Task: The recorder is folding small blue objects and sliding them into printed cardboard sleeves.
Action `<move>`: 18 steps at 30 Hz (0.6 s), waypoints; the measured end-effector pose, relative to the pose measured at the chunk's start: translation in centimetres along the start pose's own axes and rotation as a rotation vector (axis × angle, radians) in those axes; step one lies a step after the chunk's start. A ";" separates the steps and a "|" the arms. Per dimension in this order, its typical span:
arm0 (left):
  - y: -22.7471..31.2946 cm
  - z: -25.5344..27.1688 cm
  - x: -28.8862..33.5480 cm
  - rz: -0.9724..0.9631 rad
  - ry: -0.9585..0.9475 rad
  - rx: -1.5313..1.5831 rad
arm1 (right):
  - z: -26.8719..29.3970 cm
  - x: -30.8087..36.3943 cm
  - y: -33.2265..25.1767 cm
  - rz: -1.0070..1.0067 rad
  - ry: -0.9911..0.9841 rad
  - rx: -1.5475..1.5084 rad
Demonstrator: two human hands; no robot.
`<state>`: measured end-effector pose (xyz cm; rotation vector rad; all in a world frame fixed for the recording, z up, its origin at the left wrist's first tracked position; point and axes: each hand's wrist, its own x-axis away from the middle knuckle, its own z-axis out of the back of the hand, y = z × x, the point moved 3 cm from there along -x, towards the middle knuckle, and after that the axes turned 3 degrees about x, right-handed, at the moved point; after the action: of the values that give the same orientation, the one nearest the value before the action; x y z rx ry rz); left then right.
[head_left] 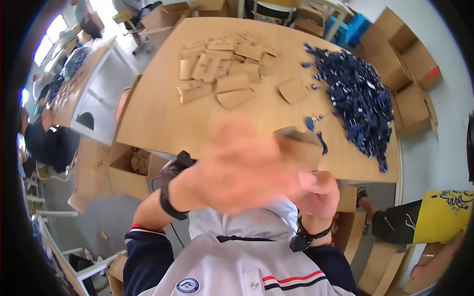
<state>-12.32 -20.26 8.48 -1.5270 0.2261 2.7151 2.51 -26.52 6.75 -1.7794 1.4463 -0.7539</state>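
In front of my chest, my left hand reaches across to the right, its fingers smeared by motion. Close beside it my right hand is closed, thumb bent inward, at the lower edge of a small brown kraft-card box. The box's near end is covered by my hands, and its far end looks curved. On the table beyond lie several flat kraft-card boxes in a loose heap. A single kraft-card box lies apart from them. Small dark-blue items with metal bits form a large pile at right.
A few loose blue pieces lie just beyond my hands. Open cartons stand at the right and under the table's left side. A person in a yellow shirt is at my right; others sit by a table at left.
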 end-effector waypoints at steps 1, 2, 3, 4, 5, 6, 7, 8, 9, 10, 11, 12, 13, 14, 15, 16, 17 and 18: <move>-0.8 -0.1 -1.2 0.148 0.002 0.032 | 0.8 -0.2 0.0 0.007 0.048 -0.006; -1.3 -0.2 -2.5 0.296 -0.003 0.061 | 1.1 -0.2 -0.1 0.014 -0.055 0.039; -2.0 -0.4 -3.3 0.295 -0.015 0.100 | 1.2 0.1 0.0 0.016 -0.163 0.085; -2.4 -0.1 -3.4 0.232 -0.118 0.132 | 0.6 0.4 -0.2 0.022 -0.053 0.128; -2.6 -0.4 -3.3 0.161 -0.212 0.174 | 0.7 0.8 -0.2 0.011 -0.035 0.125; -3.0 -0.6 -3.1 0.171 -0.212 0.190 | 0.9 0.8 -0.2 -0.008 -0.046 0.173; -3.1 -0.7 -2.7 0.171 -0.265 0.207 | 1.0 0.9 -0.2 -0.032 -0.067 0.219; -2.9 -0.9 -2.4 0.171 -0.319 0.223 | 0.9 1.0 -0.4 -0.051 -0.052 0.226; -2.8 -1.0 -2.1 0.188 -0.320 0.229 | 0.8 1.1 0.0 -0.067 -0.050 0.218; -3.0 -1.3 -1.9 0.288 -0.306 0.387 | 0.8 0.8 0.2 0.027 0.029 0.294; -3.2 -1.5 -1.7 0.388 -0.289 0.544 | 0.9 0.7 0.2 0.122 0.107 0.370; -3.1 -1.6 -1.6 0.406 -0.211 0.451 | 1.1 0.6 0.0 0.196 0.192 0.614; -2.5 -1.7 -1.6 0.410 -0.212 0.450 | 1.4 0.2 0.1 0.194 0.191 0.611; -2.3 -1.7 -1.4 0.577 -0.156 0.516 | 1.6 -0.2 -0.1 0.387 0.201 0.825; -2.4 -1.9 -1.1 0.744 -0.098 0.580 | 1.5 -0.3 -0.2 0.582 0.210 1.037; -2.2 -2.4 -1.0 0.751 -0.096 0.579 | 1.2 -0.3 -0.3 0.628 0.272 1.146; -2.3 -3.1 -0.5 0.846 0.003 0.738 | 1.2 -0.3 -0.2 0.622 0.270 1.146; -2.3 -3.7 0.0 0.938 0.106 0.897 | 1.6 -0.2 0.0 0.560 0.244 1.158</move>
<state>-8.98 -18.51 6.35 -1.4022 2.2444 2.2696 3.73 -26.06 5.88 -0.3971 1.1440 -1.1712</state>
